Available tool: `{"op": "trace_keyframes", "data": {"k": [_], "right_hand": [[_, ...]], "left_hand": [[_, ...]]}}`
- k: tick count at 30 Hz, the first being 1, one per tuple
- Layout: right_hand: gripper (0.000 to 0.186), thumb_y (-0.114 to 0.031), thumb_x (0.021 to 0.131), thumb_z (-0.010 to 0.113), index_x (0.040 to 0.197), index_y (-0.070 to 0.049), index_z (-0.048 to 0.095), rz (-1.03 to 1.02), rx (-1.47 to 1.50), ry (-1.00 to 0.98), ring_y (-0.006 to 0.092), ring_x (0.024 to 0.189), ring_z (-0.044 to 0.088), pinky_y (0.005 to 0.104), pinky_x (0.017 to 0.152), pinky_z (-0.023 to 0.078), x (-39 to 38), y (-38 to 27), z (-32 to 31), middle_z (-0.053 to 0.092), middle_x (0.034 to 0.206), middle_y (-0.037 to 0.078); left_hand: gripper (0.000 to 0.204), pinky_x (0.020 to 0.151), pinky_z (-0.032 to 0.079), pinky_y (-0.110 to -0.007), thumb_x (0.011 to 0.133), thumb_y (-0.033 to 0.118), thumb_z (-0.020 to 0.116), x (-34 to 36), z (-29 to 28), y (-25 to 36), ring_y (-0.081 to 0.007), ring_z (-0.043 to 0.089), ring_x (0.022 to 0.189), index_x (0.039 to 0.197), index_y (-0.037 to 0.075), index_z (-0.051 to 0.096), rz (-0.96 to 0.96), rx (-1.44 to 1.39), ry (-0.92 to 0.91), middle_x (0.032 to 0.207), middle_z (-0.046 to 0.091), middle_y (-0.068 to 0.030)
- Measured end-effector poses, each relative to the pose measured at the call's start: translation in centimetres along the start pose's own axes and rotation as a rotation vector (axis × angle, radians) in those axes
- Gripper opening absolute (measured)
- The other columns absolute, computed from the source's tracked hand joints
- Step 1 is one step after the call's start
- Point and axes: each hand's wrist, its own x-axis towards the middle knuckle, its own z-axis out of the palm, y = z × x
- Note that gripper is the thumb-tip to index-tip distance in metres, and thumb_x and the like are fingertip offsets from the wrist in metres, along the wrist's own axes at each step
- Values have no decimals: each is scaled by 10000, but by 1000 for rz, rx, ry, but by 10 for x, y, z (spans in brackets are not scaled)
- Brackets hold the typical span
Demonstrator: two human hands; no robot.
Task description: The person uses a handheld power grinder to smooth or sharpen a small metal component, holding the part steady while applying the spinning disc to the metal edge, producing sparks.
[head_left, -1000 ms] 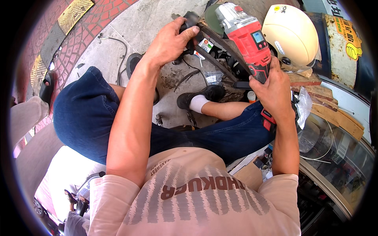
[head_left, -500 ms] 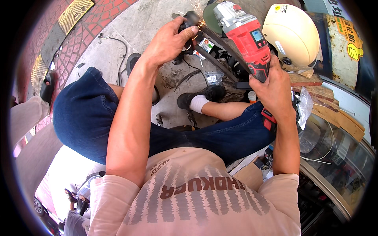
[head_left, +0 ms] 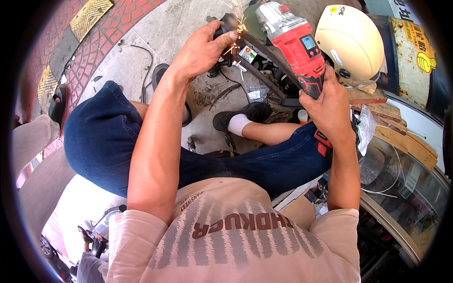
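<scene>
My right hand (head_left: 328,104) is wrapped round the handle of a red and silver cordless angle grinder (head_left: 293,47) with a small screen. Its green disc (head_left: 253,22) is at the far middle, against a dark metal part (head_left: 230,21), and bright sparks (head_left: 240,29) spray up and down from the contact. My left hand (head_left: 203,49) grips that dark part from the left, thumb stretched toward the sparks. The part's exact kind is blurred. Below the disc a dark metal bar frame (head_left: 259,74) slants down to the right.
A cream helmet (head_left: 349,42) stands just right of the grinder, before a rusty painted panel (head_left: 406,61). Wooden boards (head_left: 377,113) and a glass case (head_left: 401,174) lie to the right. Cables (head_left: 226,92), a small box (head_left: 247,54) and my shoe (head_left: 240,117) are on the concrete. Another person's legs (head_left: 42,165) show at left.
The sparks are brighter and spread wider, both upward and below the left thumb. Hands and grinder have hardly moved.
</scene>
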Motion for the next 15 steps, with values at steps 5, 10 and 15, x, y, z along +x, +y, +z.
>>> {"op": "trace_keyframes", "data": {"k": [5,10,15], "right_hand": [[436,-143,795,773,1111,43,537,12,-2,-11,496,804,710,553,764,562,1,-1,-1,697,804,299],[435,-137,795,768,1115,44,538,11,20,-4,497,795,708,551,757,564,1,-1,-2,695,797,295],[448,-134,787,764,1135,44,544,2,-2,5,498,785,706,550,754,564,2,-2,-1,694,785,287]], "left_hand": [[338,710,481,-267,1105,355,614,3,-3,-3,-101,607,769,1142,20,647,21,71,-6,872,717,-37],[334,720,484,-276,1107,352,608,0,-1,3,-107,613,773,1135,21,644,5,28,-30,877,725,-45],[326,725,490,-278,1107,343,610,-1,0,0,-111,624,782,1143,21,642,34,6,8,875,726,-49]]}}
